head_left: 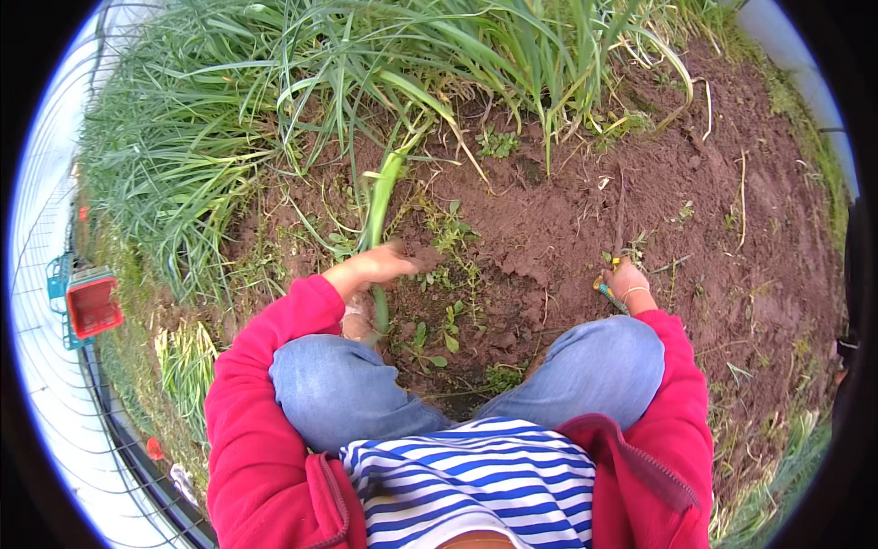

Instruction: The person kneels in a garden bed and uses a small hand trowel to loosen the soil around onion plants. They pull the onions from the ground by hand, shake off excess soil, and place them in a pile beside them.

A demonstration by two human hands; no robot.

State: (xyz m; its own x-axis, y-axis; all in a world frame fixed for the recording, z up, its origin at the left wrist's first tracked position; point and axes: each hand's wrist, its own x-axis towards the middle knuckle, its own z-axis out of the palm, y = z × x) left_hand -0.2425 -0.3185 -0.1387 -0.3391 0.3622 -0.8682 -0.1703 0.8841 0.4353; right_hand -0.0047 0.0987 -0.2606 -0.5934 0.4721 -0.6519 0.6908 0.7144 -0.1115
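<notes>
My left hand (382, 263), blurred by motion, is at a pale green leek-like stalk (385, 192) in front of my left knee. The stalk's lower part shows again below the wrist; whether the fingers grip it is hidden. On the right, my right hand (627, 280) is closed around a hand tool with a yellow and teal handle (608, 294), just beyond my right knee. A thin dark strip extends from that hand over the soil, and I cannot tell if it is the blade. Bare brown soil (542, 226) with small weeds (449, 237) separates the hands.
Dense long-leaved green plants (384, 48) stand ahead and to the left. A bundle of pulled plants (186, 367) lies at my left. Beyond it are a red crate (94, 307) and teal crates (60, 278), near a pale sheet wall (41, 226) with grid lines.
</notes>
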